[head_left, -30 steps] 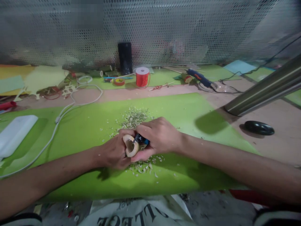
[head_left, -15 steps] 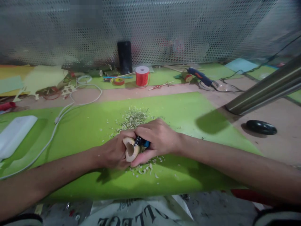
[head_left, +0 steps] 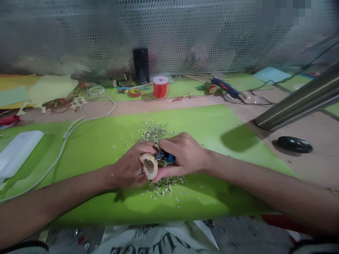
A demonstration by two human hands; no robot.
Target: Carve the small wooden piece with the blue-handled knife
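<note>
Right in the middle of the near half of the green mat (head_left: 92,141), held up over it, here's the pale hollow piece (head_left: 153,169), its open end facing the near side! The left hand (head_left: 131,164) has it clamped, fingers wrapped round from the left. And from the right, the right hand (head_left: 185,155) is closed around a black-and-blue tool (head_left: 161,155), its dark head right up at the rim; whether it touches, I can't tell. Shavings (head_left: 153,130) everywhere, a heap just beyond the hands and more scattered on the near side! Out to the left, a white box (head_left: 21,153) lies by a looping white cable (head_left: 60,155). Over on the right, a glossy black oval object (head_left: 295,144) sits near the foot of a slanting metal tube (head_left: 299,98). Far side now: a red spool (head_left: 160,90) stands upright, a tape roll (head_left: 134,92) to its left, a dark phone (head_left: 141,66) propped behind, and a blue glue gun (head_left: 225,87) off to the right
</note>
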